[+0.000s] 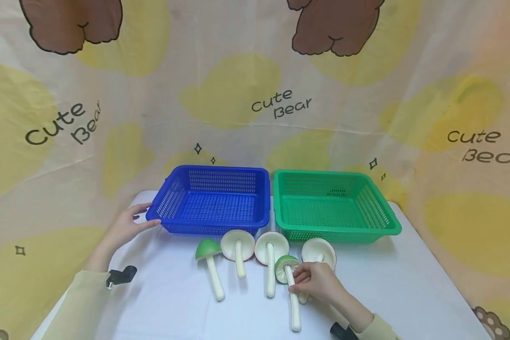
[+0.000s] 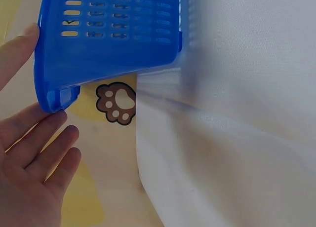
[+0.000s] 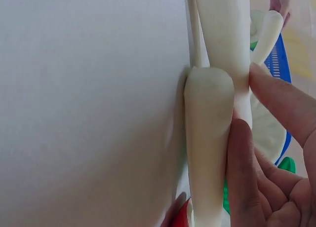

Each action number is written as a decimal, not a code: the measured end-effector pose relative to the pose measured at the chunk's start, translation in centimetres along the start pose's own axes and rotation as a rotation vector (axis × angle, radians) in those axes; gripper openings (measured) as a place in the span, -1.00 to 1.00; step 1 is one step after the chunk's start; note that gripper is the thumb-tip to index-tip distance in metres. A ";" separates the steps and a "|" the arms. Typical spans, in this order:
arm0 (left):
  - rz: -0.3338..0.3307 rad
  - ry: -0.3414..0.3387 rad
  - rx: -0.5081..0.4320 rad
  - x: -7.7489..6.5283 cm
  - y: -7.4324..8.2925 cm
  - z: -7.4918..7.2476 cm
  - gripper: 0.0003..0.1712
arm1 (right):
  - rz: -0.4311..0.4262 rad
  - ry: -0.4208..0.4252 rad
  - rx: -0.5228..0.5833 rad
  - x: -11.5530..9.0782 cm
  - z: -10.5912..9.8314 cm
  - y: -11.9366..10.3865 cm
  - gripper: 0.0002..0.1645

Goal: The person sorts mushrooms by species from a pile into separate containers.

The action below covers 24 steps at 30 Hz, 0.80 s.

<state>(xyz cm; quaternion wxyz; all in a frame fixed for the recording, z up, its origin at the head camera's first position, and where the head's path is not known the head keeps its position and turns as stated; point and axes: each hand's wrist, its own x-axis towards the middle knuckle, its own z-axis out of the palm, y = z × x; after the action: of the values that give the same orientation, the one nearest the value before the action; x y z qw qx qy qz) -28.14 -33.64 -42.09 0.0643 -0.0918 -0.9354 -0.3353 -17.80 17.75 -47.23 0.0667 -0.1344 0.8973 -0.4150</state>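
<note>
Altogether, five mushrooms (image 1: 270, 271), two of them green-capped, are seen in the head view before one blue basket (image 1: 212, 227) and one green basket (image 1: 335, 233); "Cute Bear" is printed three times across the backdrop (image 1: 153, 101). One green-capped mushroom (image 1: 295, 311) is pinched by the stem in the right hand (image 1: 318, 281). In the left wrist view, the blue rim is touched by the left hand's (image 2: 32, 170) spread fingers. In the right wrist view, a second stem (image 3: 208, 138) is shown beside the pinched one.

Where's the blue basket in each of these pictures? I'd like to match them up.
Head: the blue basket sits near the middle, just left of the green basket.
Left wrist: at the top, left of centre, cut off by the upper edge.
Right wrist: only pieces near the right side, partly hidden by mushrooms.
Shared landmark: the white table, in all three.
</note>
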 end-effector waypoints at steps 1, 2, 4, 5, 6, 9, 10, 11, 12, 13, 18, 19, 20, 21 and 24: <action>-0.001 0.000 0.000 0.0 0.0 0.0 -0.09 | 0.004 0.001 0.004 0.0 0.0 0.0 -0.58; -0.002 -0.001 0.000 0.0 0.0 0.0 -0.09 | 0.006 0.002 0.010 0.0 0.0 0.0 -0.58; -0.007 -0.002 0.005 0.1 -0.1 0.0 -0.09 | 0.009 0.006 0.020 0.0 0.1 0.0 -0.59; -0.007 -0.003 0.009 0.1 0.0 -0.1 -0.08 | 0.010 0.008 0.025 0.0 0.1 0.0 -0.59; -0.007 -0.004 0.012 0.1 -0.1 -0.1 -0.08 | 0.012 0.011 0.031 0.0 0.1 0.1 -0.59; -0.012 -0.001 0.024 0.1 0.0 -0.2 -0.07 | 0.017 0.020 0.046 0.0 0.2 0.2 -0.60; -0.013 -0.002 0.025 0.1 0.0 -0.2 -0.07 | 0.022 0.022 0.053 0.0 0.2 0.2 -0.61; -0.014 -0.004 0.027 0.1 0.0 -0.2 -0.07 | 0.025 0.023 0.058 0.0 0.3 0.2 -0.61; -0.014 -0.005 0.027 0.1 0.1 -0.3 -0.07 | 0.030 0.023 0.065 0.0 0.3 0.2 -0.62; -0.015 -0.005 0.027 0.1 0.1 -0.3 -0.07 | 0.034 0.021 0.073 0.0 0.3 0.2 -0.62; -0.020 -0.009 0.019 0.1 0.3 -0.3 -0.08 | 0.062 0.007 0.143 -0.1 0.0 0.1 -0.61; -0.020 -0.011 0.018 0.1 0.3 -0.3 -0.08 | 0.069 0.003 0.162 -0.2 -0.1 0.0 -0.61; -0.022 -0.011 0.014 0.0 0.3 -0.2 -0.08 | 0.072 0.001 0.182 -0.2 -0.3 -0.2 -0.61; -0.020 -0.012 0.012 0.0 0.4 -0.2 -0.08 | 0.074 -0.001 0.195 -0.3 -0.4 -0.3 -0.61; -0.017 -0.011 0.001 0.0 0.4 -0.2 -0.09 | 0.069 0.004 0.222 -0.3 -1.0 -0.9 -0.60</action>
<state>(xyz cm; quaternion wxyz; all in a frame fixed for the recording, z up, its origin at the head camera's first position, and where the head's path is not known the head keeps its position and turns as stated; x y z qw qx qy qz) -28.00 -33.46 -41.69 0.0562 -0.0859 -0.9366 -0.3349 -17.58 18.03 -45.90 0.0936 -0.0946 0.8501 -0.5095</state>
